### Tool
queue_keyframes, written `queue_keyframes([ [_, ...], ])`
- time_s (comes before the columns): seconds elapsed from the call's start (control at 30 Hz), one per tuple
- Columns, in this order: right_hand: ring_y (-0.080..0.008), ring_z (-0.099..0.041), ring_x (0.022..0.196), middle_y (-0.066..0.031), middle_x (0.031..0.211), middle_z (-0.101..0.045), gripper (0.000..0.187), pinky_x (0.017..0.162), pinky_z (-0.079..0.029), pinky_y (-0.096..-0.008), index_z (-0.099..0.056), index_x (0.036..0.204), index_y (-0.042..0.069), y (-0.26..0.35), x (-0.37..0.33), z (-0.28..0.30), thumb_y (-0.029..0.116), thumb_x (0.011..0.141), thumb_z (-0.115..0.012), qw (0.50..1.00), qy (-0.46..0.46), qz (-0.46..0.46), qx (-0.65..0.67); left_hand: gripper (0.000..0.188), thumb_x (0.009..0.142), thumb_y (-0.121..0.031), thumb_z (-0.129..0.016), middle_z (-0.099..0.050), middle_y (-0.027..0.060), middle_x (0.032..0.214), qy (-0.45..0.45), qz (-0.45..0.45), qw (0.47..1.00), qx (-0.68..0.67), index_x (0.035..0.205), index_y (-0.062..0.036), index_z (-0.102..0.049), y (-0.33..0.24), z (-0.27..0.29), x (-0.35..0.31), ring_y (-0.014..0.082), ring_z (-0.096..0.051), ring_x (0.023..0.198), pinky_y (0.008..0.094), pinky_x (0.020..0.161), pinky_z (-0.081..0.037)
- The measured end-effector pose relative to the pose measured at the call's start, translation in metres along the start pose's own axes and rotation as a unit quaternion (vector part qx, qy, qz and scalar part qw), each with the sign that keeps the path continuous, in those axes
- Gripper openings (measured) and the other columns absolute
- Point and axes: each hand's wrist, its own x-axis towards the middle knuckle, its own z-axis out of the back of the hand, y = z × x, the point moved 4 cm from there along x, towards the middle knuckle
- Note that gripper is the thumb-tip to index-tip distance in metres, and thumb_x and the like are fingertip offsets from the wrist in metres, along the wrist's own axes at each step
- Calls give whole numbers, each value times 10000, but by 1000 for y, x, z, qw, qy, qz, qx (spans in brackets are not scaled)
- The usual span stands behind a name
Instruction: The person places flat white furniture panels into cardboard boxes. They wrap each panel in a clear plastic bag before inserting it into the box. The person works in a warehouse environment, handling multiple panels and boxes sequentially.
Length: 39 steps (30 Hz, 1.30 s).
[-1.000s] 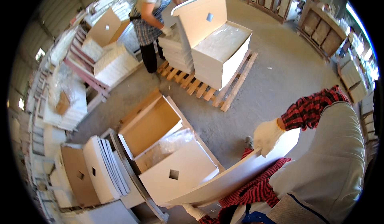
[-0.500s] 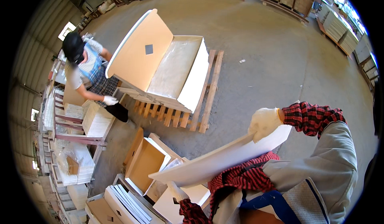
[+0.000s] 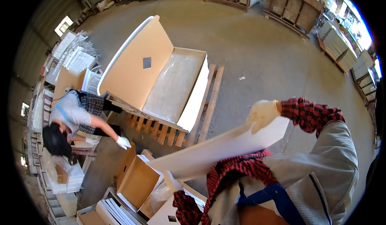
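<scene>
A long white panel [image 3: 225, 150] is held up on edge in front of my body, slanting from lower left to upper right. My right hand [image 3: 263, 114], in a pale work glove, is closed over its upper edge near the right end. At the lower left end my left hand [image 3: 173, 181], gloved too, grips the bottom edge; its fingers are partly hidden behind the panel. Just beyond that end lies an open brown-lined carton [image 3: 138, 181]. Below my left hand a white box [image 3: 167, 212] with a dark cut-out is partly covered by my sleeve.
Ahead, a big carton with a raised lid [image 3: 132, 60] holds a plastic-covered slab [image 3: 175, 80] on a wooden pallet [image 3: 211, 104]. A co-worker [image 3: 78, 114] in white gloves bends at the left beside stacked goods. Nearer stands a box of white strips [image 3: 116, 211]. Loaded racks [image 3: 293, 8] line the back.
The co-worker has bent down and come nearer, with one gloved hand reaching toward the open brown-lined carton. My hands keep hold of the panel, which shifts slightly left; the view has tilted a little.
</scene>
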Motion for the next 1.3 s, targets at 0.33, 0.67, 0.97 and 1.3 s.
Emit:
queue_keyframes([
  [0.33, -230, -641, 1058, -122, 1106, -719, 507, 928, -472, -358, -731, 1112, 86, -121, -44, 41, 484, 801, -683, 961, -18, -226, 159, 571, 1042, -424, -435, -561, 123, 1287, 10, -77, 996, 38, 1360, 49, -475, 32, -50, 114, 231, -543, 1134, 369, 987, -443],
  [0.67, -237, -534, 1254, -151, 1379, -552, 493, 1079, -412, -391, -608, 1246, 31, -348, 62, -54, 322, 856, -687, 531, -189, -56, 824, 677, 991, -566, -458, -569, 106, 1303, -75, -36, 996, 18, 1396, -24, -472, 35, -75, 160, 256, -577, 1123, 380, 950, -489],
  [0.97, -254, -684, 969, -116, 1040, -703, 298, 859, -564, -365, -687, 1206, 165, -465, 276, -3, 139, 980, -494, 926, -188, -194, 263, 721, 965, -584, -468, -661, 152, 1167, -260, 148, 905, 304, 1314, 40, -567, 54, -120, 206, 222, -608, 1075, 344, 942, -473],
  [1.3, -188, -670, 931, -120, 1068, -707, 352, 818, -534, -326, -707, 1097, 4, -477, 417, 182, 242, 839, -705, 935, -146, -152, 284, 553, 937, -473, -566, -678, 107, 849, -404, 129, 874, 237, 1040, 61, -668, 47, -199, 238, 207, -597, 791, 385, 696, -467],
])
